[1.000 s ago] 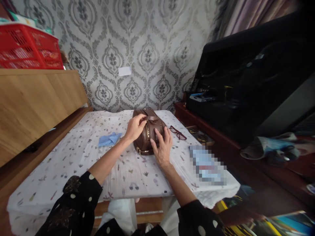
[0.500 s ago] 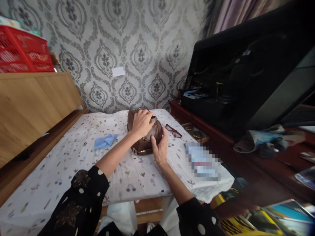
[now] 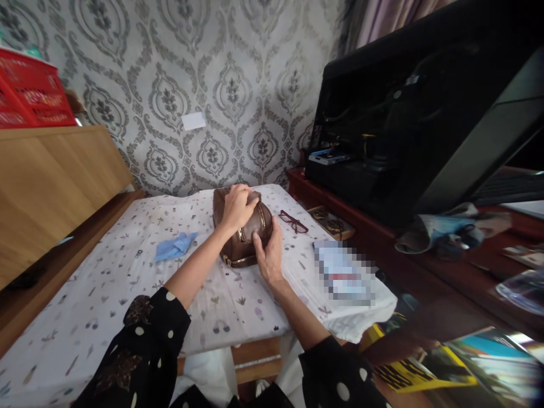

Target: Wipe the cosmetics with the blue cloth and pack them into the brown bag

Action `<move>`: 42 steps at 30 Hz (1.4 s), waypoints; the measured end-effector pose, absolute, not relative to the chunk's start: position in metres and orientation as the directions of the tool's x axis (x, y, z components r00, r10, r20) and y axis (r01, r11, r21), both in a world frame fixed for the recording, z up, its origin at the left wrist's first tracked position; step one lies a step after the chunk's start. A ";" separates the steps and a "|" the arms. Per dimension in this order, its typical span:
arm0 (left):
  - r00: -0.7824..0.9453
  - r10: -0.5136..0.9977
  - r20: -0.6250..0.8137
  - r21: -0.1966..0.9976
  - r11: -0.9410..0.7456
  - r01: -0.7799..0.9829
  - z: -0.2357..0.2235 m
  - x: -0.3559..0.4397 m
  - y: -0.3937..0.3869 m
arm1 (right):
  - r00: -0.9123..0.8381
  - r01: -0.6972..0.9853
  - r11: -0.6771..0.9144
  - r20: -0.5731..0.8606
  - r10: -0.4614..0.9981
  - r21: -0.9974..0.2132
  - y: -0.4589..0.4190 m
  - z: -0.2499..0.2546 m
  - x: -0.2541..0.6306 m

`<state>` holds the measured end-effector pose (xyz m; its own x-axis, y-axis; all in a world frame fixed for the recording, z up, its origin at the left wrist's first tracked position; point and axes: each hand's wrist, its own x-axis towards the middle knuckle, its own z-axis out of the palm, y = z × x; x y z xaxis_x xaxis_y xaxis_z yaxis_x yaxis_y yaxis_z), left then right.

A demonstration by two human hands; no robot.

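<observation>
A brown leather-look handbag (image 3: 236, 247) with gold-toned zippers lies on the cloth-covered table, between both hands. My left hand (image 3: 238, 208) rests over its top, fingers curled around the upper part near the zipper; the fingertips are partly hidden. At the bag's right side, my right hand (image 3: 271, 254) grips the edge with the thumb on the front and the fingers behind. Just right of the bag lie dark red-framed glasses (image 3: 293, 221). A crumpled blue cloth (image 3: 175, 247) is to the left.
The patterned white tablecloth (image 3: 127, 283) covers the table. A blurred-out light blue item (image 3: 342, 272) lies near the right edge. A large black computer case (image 3: 361, 124) stands on the dark red desk to the right. A wooden headboard (image 3: 55, 187) and red basket (image 3: 34, 93) border the left.
The view has turned slightly, so the scene sits a little further left. Both hands stay on the handbag, with hardly any change in their hold.
</observation>
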<state>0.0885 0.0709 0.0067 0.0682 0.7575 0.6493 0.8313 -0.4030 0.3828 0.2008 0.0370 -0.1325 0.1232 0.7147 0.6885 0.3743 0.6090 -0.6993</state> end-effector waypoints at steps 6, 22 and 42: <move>0.253 0.744 0.619 0.406 -0.578 0.708 0.012 0.082 0.067 | 0.109 0.374 0.614 0.691 0.715 -0.695 0.037 -0.132 0.202; 0.063 0.790 0.610 0.348 -0.339 0.874 0.007 0.039 0.018 | 0.076 0.420 0.624 0.711 0.699 -0.659 0.040 -0.137 0.201; 0.224 0.690 0.688 0.046 -0.350 0.936 -0.004 0.067 -0.011 | 0.060 0.365 0.637 0.700 0.712 -0.679 0.037 -0.134 0.204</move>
<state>0.0665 -0.0111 -0.0041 0.2239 0.6901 0.6882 0.9357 -0.3497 0.0463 0.2044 0.0370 -0.1337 0.0601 0.7117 0.6999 0.3648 0.6370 -0.6791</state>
